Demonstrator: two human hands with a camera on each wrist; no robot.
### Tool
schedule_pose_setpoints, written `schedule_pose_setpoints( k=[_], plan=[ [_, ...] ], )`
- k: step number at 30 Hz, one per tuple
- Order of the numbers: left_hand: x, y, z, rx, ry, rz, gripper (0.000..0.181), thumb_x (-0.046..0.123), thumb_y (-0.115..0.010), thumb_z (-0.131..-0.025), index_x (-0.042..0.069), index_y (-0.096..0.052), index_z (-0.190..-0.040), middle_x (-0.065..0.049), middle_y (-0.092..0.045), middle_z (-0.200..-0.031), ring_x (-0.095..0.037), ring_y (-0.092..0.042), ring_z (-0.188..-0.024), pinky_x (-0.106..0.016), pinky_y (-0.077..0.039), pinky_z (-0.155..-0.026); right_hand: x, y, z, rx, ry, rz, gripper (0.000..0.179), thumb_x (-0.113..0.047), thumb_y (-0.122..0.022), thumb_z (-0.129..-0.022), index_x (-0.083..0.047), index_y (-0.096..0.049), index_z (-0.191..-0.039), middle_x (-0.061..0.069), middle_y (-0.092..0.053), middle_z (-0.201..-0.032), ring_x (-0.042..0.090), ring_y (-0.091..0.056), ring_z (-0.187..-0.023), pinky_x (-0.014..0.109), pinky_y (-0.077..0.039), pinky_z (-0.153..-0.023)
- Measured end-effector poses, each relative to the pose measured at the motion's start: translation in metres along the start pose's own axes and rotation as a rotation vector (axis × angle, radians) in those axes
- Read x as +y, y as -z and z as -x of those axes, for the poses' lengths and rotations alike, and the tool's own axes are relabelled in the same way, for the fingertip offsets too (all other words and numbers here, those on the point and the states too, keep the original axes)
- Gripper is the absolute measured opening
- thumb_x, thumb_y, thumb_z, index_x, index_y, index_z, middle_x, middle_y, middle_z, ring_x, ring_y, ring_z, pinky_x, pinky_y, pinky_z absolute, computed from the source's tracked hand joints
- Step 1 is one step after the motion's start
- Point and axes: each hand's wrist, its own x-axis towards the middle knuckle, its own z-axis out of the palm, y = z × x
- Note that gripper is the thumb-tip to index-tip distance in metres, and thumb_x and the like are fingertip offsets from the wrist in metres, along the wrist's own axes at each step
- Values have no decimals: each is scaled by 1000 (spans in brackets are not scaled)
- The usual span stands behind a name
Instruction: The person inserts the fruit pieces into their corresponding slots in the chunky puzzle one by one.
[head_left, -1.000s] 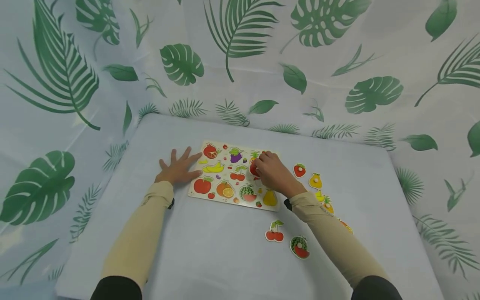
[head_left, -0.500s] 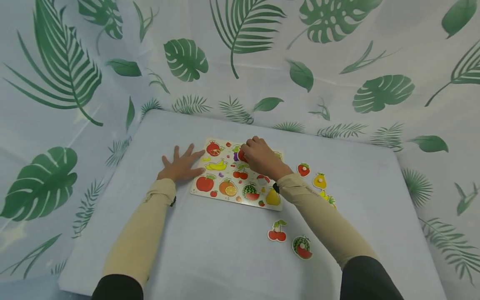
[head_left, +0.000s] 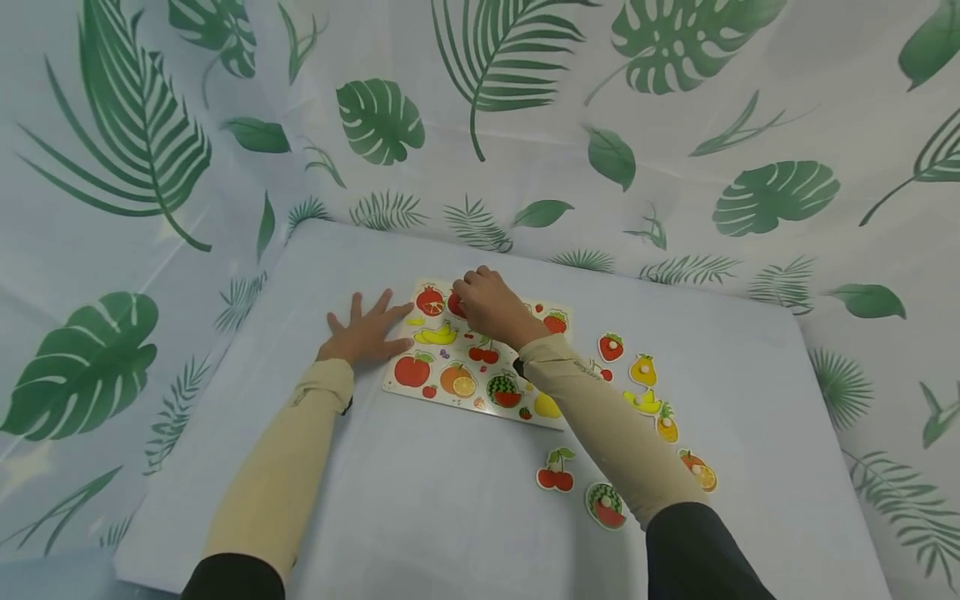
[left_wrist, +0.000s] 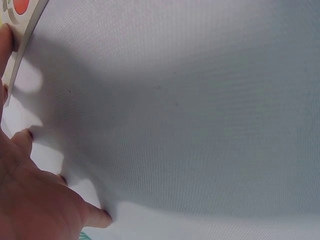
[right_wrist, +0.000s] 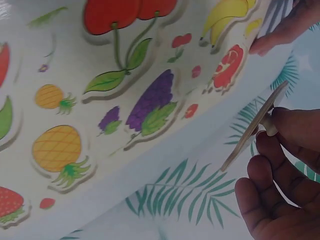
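My left hand [head_left: 360, 337] lies flat with fingers spread at the left side of a wooden fruit puzzle board [head_left: 392, 385], thumb and a finger touching its edge. In the left wrist view only a corner of the board shows. Over the board's far side, my right hand [head_left: 491, 304] pinches the small knob of a red puzzle piece [head_left: 455, 305]. Seen edge-on in the right wrist view, that puzzle piece [right_wrist: 250, 131] is tilted and apart from the board, near the pomegranate [right_wrist: 228, 68] and grapes [right_wrist: 152, 100] pictures. Its printed face is mostly hidden.
Loose knobbed pieces lie right of the board: strawberry [head_left: 611, 347], pear [head_left: 642, 369], bananas [head_left: 642, 402], pineapple [head_left: 667, 423] and orange [head_left: 697, 470]. Cherries [head_left: 555, 469] and watermelon [head_left: 604, 506] lie nearer. My right sleeve partly covers another red piece. A leaf-print curtain [head_left: 540, 167] stands behind the table.
My right hand has moved left across the board with the red puzzle piece, from near the pineapple picture toward the pomegranate picture. My left hand has stayed at the board's edge.
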Motion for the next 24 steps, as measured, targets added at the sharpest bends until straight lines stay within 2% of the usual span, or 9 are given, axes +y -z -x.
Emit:
schedule_pose_setpoints(
  k=[6,15,20,24],
  plan=[
    [-1,-1,2,10,-3,-12,81,58,-60,-105,34,-23,-173,-9,3,-180,-56,17,-157,-88,6,-111,-7,0,-17,-13,-18,-14,17,-7,-68,-104,2,-72,-118,17,-72,-109,34,-62,-98,45,-53,-93],
    [2,2,4,30,-4,-12,79,57,-60,-105,35,-25,-172,-9,1,-180,-57,16,-157,-87,6,-112,-8,-4,-41,-29,-13,25,16,-4,-65,-105,3,-72,-117,19,-72,-106,35,-62,-95,47,-53,-91],
    [1,1,4,36,-4,-12,79,56,-61,-105,35,-26,-172,-8,1,-180,-55,16,-157,-87,6,-112,-8,-11,-52,-21,-15,9,16,-5,-64,-106,4,-72,-116,20,-72,-105,36,-64,-95,47,-55,-91],
    [-2,-1,1,30,-2,-16,79,57,-61,-104,37,-25,-172,-7,2,-181,-55,17,-158,-87,6,-112,-9,-19,-60,-40,-28,-3,19,-5,-63,-106,5,-72,-120,20,-72,-109,36,-64,-98,47,-54,-95]
  ],
)
